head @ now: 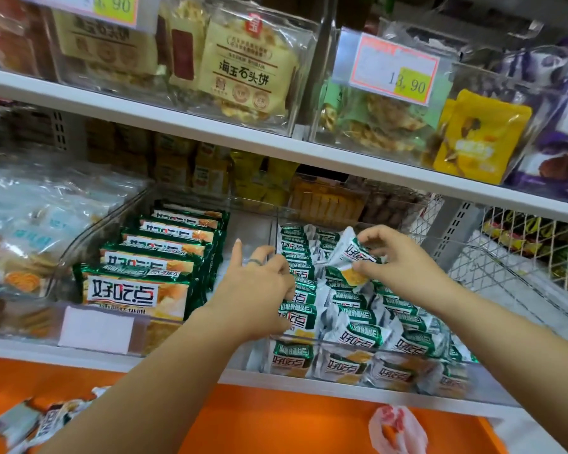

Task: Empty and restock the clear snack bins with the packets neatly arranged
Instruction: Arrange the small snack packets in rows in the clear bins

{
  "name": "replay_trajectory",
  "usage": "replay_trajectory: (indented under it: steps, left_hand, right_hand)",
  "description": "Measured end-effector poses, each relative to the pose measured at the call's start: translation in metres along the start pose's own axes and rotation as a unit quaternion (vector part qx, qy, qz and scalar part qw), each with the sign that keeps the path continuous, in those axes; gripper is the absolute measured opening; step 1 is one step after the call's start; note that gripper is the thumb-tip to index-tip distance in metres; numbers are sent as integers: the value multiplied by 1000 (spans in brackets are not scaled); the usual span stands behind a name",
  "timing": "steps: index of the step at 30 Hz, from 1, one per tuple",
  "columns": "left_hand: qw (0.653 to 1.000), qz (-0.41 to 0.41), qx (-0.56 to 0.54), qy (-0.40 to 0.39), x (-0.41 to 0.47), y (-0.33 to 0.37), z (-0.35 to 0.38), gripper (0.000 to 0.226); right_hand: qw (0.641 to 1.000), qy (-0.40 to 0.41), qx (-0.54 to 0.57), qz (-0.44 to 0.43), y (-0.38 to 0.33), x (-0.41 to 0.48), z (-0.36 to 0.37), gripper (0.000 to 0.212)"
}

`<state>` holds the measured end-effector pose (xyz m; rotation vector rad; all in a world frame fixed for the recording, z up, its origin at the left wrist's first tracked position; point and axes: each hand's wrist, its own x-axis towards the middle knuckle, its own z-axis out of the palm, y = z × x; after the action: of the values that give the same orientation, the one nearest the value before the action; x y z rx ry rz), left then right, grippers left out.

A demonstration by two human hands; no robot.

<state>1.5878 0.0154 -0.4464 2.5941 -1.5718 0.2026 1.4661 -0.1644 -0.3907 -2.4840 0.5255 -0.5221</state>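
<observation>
A clear bin (351, 342) on the middle shelf holds several small green-and-white snack packets in rows. My right hand (397, 263) pinches one such packet (350, 257) by its edges, lifted a little above the rows. My left hand (259, 283) rests at the bin's left side, fingers curled onto the left row of packets (297, 309), with the thumb pointing up. To the left, another clear bin (89, 231) holds larger green packets (138, 290) standing in a neat row.
An upper white shelf (210, 129) carries clear bins of biscuits with price tags. A wire basket (518, 267) stands at the right. Below, an orange ledge (276, 421) holds loose packets (30, 424) at the left and a pink-white wrapper (397, 427).
</observation>
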Motion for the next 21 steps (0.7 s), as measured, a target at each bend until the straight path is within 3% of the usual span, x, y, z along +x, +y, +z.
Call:
replay_trajectory:
  steps: [3,6,11,16,21]
  left_hand:
    - [1000,-5,20,-21,3,0,-4,38]
    - [998,-6,55,-22,5,0,-6,46]
    - [1000,-14,26,3,3,-2,-1,46]
    - [999,-16,-29,20,4,-5,0,42]
    - [996,-21,-70,42,5,-7,3,18]
  right_hand:
    - [988,-7,150,21,-3,-20,1,30]
    - [980,-42,196,22,-4,-36,14,33]
    - [990,-82,115,-21,-5,-47,38,33]
    - [995,-19,72,-63,-13,-44,41,35]
    - [995,-58,1,-82,-11,-46,42,36]
